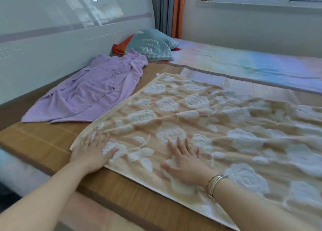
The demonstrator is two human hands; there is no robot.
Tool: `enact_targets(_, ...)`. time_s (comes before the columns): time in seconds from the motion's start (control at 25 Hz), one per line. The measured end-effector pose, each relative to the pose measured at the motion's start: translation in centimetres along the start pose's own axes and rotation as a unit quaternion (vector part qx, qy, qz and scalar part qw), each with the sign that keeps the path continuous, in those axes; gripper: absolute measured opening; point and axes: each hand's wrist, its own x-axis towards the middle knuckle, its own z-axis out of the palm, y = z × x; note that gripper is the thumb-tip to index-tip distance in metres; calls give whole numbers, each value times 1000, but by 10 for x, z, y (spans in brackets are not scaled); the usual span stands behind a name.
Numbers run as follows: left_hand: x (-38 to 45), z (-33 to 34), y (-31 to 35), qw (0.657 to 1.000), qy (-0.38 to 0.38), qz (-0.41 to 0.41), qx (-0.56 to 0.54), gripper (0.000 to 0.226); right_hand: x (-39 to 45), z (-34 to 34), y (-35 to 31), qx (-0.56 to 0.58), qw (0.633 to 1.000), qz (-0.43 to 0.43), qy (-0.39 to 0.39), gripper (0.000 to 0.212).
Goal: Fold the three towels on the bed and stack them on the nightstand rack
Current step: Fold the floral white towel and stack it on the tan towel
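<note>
A large beige towel with white rose patterns (200, 112) lies spread across the bed's bamboo mat (38, 140), wrinkled toward the right. My left hand (90, 152) presses flat on the towel's near left corner, fingers straight. My right hand (186, 162), with bracelets at the wrist, lies flat on the towel a little to the right, fingers spread. A purple towel (90, 93) lies crumpled and unfolded by the headboard, to the left of the beige one. A third towel and the nightstand rack are not in view.
A grey headboard (52, 30) runs along the left. A teal quilted pillow (153, 44) over something red sits at the head of the bed. A pastel sheet (252, 63) covers the far side, below a window and curtain.
</note>
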Motion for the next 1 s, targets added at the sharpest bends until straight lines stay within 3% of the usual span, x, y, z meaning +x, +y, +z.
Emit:
enact_targets(0.2,-32,-1,-20,1000,-19,-16,-3,83,-22,1,-19,2,1000,-15,-24,83)
enact_targets(0.32,-42,-8,-6,998,4,-27,-48,78,-45,-5,-9,13,1000,-1,25,75)
enact_targets(0.48,-66,-4,60,991,22,85,-99,67,-90,-9,46,8,988,123,89,70)
enact_targets(0.6,-90,10,121,983,-9,169,-73,69,-135,-10,99,-4,967,240,86,78)
enact_targets(0.68,-101,22,148,981,-41,181,-52,75,-164,-8,125,11,954,291,67,86)
enact_targets(1.0,-117,32,142,985,-64,159,13,86,-212,10,127,20,957,286,32,95)
